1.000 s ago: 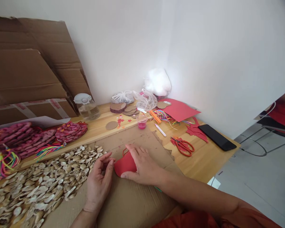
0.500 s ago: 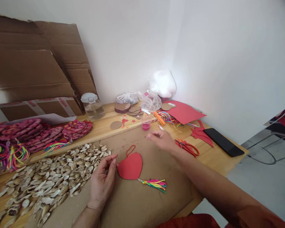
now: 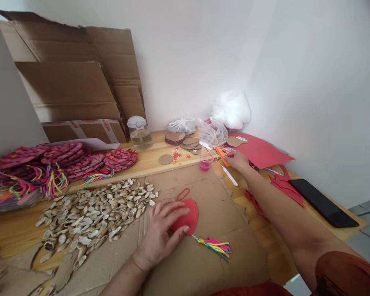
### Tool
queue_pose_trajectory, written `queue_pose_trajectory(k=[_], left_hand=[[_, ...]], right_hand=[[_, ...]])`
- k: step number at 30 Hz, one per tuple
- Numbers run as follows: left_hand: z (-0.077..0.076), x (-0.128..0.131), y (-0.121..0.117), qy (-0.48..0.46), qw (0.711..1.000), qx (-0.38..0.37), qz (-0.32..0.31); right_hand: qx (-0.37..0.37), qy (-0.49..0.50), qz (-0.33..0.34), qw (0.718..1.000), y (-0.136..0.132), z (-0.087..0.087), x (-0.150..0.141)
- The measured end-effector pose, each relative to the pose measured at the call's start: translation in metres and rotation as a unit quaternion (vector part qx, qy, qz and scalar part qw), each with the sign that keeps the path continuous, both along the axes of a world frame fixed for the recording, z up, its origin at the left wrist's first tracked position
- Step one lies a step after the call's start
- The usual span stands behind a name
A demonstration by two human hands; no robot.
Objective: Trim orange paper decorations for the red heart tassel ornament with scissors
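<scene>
My left hand (image 3: 168, 228) lies over a red paper heart (image 3: 192, 214), its fingers spread and flat, covering the left part of it. A red cord loop (image 3: 183, 194) sticks out at the heart's top. From its lower tip runs a multicoloured tassel (image 3: 216, 247), resting on the cardboard sheet (image 3: 212, 193). My right hand (image 3: 238, 161) is stretched far out to the back right, over colourful cords and beside an orange strip-like object (image 3: 222, 155). Its bent fingertips are partly hidden, so its hold is unclear. A slim white tube (image 3: 230, 176) lies just in front of it.
Peanut shells (image 3: 105, 218) cover the left. Behind them are pink woven pieces (image 3: 120, 159) with tassels and a water jug (image 3: 140, 133). A small cup of pink stuff (image 3: 204, 164), cardboard discs (image 3: 174, 137), red paper (image 3: 265, 152) and a phone (image 3: 323, 203) lie across the back and right.
My left hand has moved from beside the heart onto it, fingers flattening out. The right hand has reached farther away toward the cords and orange object. The view has shifted left.
</scene>
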State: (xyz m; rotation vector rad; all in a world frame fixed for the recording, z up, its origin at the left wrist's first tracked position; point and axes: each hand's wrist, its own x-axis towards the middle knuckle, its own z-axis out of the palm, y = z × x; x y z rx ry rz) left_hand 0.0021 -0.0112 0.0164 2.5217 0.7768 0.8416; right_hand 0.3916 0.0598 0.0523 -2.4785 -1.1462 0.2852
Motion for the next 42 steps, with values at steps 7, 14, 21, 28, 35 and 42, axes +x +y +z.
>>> queue_pose_trajectory(k=[7, 14, 21, 28, 35, 42], left_hand=[[0.008, 0.003, -0.006, 0.083, 0.996, 0.030, -0.030], [0.008, 0.002, -0.003, 0.045, 0.998, -0.004, 0.041], [0.009, 0.001, -0.005, 0.033, 0.999, -0.014, 0.028], [0.006, 0.001, -0.004, 0.041, 0.999, -0.027, 0.015], [0.007, -0.002, -0.002, 0.019, 0.999, -0.021, 0.044], [-0.001, -0.001, 0.003, 0.008, 0.997, -0.023, 0.079]], right_hand=[[0.012, 0.014, -0.009, 1.000, 0.008, -0.004, 0.002], [0.138, 0.053, -0.026, 0.989, 0.001, -0.007, -0.001], [0.334, 0.128, -0.025, 0.934, -0.013, 0.007, -0.007], [0.373, 0.278, 0.026, 0.885, -0.040, 0.024, -0.038], [0.187, 0.441, 0.170, 0.861, -0.090, 0.020, -0.112], [0.048, 0.512, 0.218, 0.830, -0.127, 0.008, -0.159]])
